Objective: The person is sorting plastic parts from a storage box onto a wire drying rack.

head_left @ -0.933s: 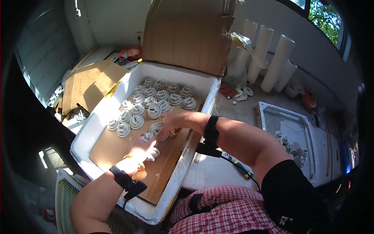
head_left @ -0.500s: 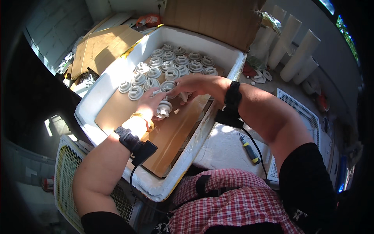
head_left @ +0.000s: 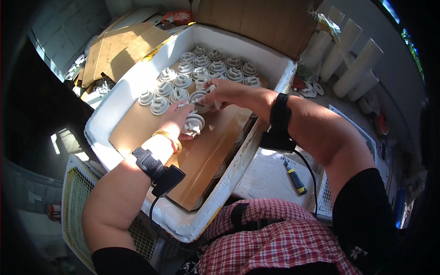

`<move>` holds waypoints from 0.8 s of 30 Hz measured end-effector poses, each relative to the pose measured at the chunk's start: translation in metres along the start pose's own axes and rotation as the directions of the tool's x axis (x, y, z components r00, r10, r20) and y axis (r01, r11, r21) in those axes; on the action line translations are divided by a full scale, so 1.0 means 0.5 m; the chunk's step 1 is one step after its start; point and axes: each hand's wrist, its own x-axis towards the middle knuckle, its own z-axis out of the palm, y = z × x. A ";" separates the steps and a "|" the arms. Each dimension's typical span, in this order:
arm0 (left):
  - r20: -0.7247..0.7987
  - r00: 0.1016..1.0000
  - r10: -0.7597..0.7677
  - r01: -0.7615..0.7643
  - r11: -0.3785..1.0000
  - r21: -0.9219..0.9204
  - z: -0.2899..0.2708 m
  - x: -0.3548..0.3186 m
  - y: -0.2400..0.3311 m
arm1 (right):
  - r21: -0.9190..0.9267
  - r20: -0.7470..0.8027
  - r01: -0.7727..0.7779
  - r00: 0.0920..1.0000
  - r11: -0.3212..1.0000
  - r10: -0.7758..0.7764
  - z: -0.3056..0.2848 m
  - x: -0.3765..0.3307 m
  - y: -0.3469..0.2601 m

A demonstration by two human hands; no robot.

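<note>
My left hand [head_left: 173, 120] is closed around a round white plastic cap [head_left: 194, 123] with a ridged, notched underside, tilted above the cardboard sheet [head_left: 183, 169]. Just to its right and slightly farther off, my right hand [head_left: 223, 93] has curled fingers, and a pale bit of white plastic shows between them; its shape is mostly hidden. Another white cap [head_left: 198, 97] stands beside the right fingertips. Beyond both hands, several more white caps [head_left: 182, 81] stand in close rows on the cardboard, inside a large white foam box [head_left: 106, 147].
Under the sheet's right edge more round pieces [head_left: 220, 170] show. A cardboard flap [head_left: 256, 25] rises behind the box. At right lie a yellow-and-black cutter [head_left: 295, 178] on a white surface and a white mesh crate [head_left: 324, 192]; another mesh crate [head_left: 79, 201] stands left. Plastic rolls [head_left: 357, 66] stand behind.
The view has shifted slightly. The right hand's fingers have moved a little up and away from the cap in the left hand. The left hand keeps its hold.
</note>
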 end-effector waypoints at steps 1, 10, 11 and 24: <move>0.000 0.998 -0.056 0.056 0.997 -0.059 -0.006 0.001 0.005 | 0.102 0.005 -0.011 1.000 0.995 0.010 -0.002 -0.002 -0.001; 0.155 0.968 -0.199 0.237 0.929 -0.284 -0.038 0.015 0.014 | 0.519 0.244 -0.214 0.965 0.827 0.097 -0.017 0.004 -0.001; 0.166 0.966 -0.200 0.241 0.928 -0.283 -0.040 0.016 0.014 | 0.516 0.248 -0.218 0.964 0.829 0.099 -0.015 0.002 -0.003; 0.223 0.956 -0.190 0.244 0.937 -0.249 -0.040 0.028 0.002 | 0.310 0.252 -0.284 0.945 0.907 0.210 -0.017 0.006 0.006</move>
